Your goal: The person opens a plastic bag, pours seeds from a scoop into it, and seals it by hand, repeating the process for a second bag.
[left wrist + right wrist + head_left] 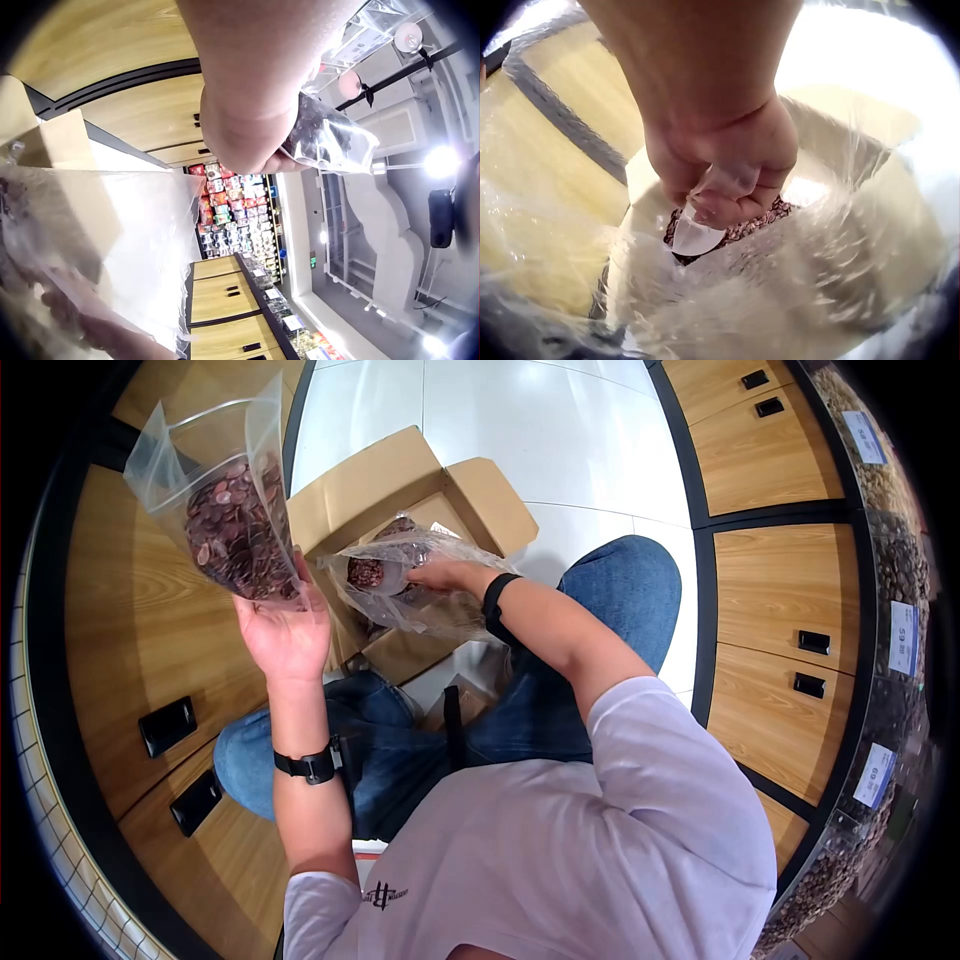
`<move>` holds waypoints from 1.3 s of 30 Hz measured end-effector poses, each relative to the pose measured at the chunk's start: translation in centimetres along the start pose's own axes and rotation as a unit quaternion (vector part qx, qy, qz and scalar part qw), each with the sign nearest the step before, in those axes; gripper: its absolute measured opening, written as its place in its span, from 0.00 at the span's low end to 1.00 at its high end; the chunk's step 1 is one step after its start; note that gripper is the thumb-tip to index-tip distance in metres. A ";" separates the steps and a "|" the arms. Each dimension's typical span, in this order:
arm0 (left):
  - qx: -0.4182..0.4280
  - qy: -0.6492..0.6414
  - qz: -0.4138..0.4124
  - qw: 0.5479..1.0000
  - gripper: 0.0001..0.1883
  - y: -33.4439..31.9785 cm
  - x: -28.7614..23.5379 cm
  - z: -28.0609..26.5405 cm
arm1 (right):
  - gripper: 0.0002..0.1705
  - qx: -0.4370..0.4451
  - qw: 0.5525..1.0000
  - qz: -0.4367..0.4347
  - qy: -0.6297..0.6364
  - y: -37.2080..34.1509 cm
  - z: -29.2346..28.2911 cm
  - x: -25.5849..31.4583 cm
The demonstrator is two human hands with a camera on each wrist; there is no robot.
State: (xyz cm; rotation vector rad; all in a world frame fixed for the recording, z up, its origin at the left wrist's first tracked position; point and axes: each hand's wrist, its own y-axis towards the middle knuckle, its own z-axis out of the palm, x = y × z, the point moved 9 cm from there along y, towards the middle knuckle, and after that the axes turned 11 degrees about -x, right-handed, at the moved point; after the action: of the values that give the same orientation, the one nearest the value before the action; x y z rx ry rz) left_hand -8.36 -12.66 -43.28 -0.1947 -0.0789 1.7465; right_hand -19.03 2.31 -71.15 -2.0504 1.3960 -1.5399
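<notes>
My left hand point(287, 637) holds up a clear zip bag point(158, 452) by its lower end, thumb along its side. Dark reddish flat seeds point(235, 525) fill its lower part, and the mouth gapes at the top. Lower down, my right hand point(440, 573) reaches inside a large clear plastic liner bag point(465, 615) set in an open cardboard box point(365, 478). In the right wrist view, its fingers curl around a translucent scoop point(697, 238). Similar seeds point(761, 222) show behind the scoop, partly hidden by the hand and crinkled plastic.
Wooden cabinets point(150, 590) with black handles stand close on the left; more cabinets point(785, 585) line the right, below bins with price labels point(903, 638). White floor tiles point(560, 430) extend beyond the box. The person's knees point(630, 595) flank the box's near side.
</notes>
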 end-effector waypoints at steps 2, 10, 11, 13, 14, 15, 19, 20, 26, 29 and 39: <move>0.010 0.000 -0.013 1.000 0.22 0.3 0.0 0.0 | 0.29 -0.025 0.999 0.015 -0.020 -0.6 -0.5 0.0; -0.032 -0.034 -0.026 0.999 0.23 2.1 1.0 0.0 | 0.22 -0.048 0.994 -0.017 0.094 -10.0 -5.3 3.6; -0.029 -0.039 -0.026 0.998 0.23 1.9 0.7 -0.4 | 0.20 -0.047 0.994 -0.009 0.097 -11.2 -5.2 3.8; -0.016 -0.032 -0.031 0.999 0.22 1.9 0.8 -0.2 | 0.20 -0.050 0.993 0.003 0.110 -13.6 -5.7 3.8; -0.016 -0.031 -0.031 0.999 0.22 2.1 0.8 0.0 | 0.20 -0.052 0.991 0.015 0.126 -14.7 -6.1 3.7; -0.020 -0.040 -0.033 0.998 0.22 2.2 0.8 -0.1 | 0.20 -0.051 0.991 0.013 0.124 -16.0 -6.3 3.6; -0.022 -0.053 -0.034 0.998 0.22 2.3 1.0 0.1 | 0.19 -0.065 0.976 0.044 0.202 -19.9 -8.0 1.0; -0.022 -0.053 -0.032 0.998 0.22 2.3 1.2 0.2 | 0.19 -0.062 0.974 0.050 0.210 -20.7 -8.3 0.2; 0.014 -0.028 -0.031 0.999 0.24 1.6 2.6 1.4 | 0.18 -0.101 0.964 0.043 0.240 -24.7 -10.4 -0.6; -0.008 0.033 0.015 0.999 0.22 1.0 3.6 2.7 | 0.17 -0.097 0.967 0.028 0.233 -26.9 -11.9 -0.3; -0.118 0.098 0.075 0.985 0.33 -1.2 1.9 -0.4 | 0.16 -0.101 0.981 0.008 0.167 -30.1 -13.6 -0.3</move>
State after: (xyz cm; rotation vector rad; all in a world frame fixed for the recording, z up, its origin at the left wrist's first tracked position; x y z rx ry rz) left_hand -7.42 -10.57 -43.64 -0.5573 -0.1316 1.8564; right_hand -13.89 22.95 -45.88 -1.9455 1.7476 -1.8735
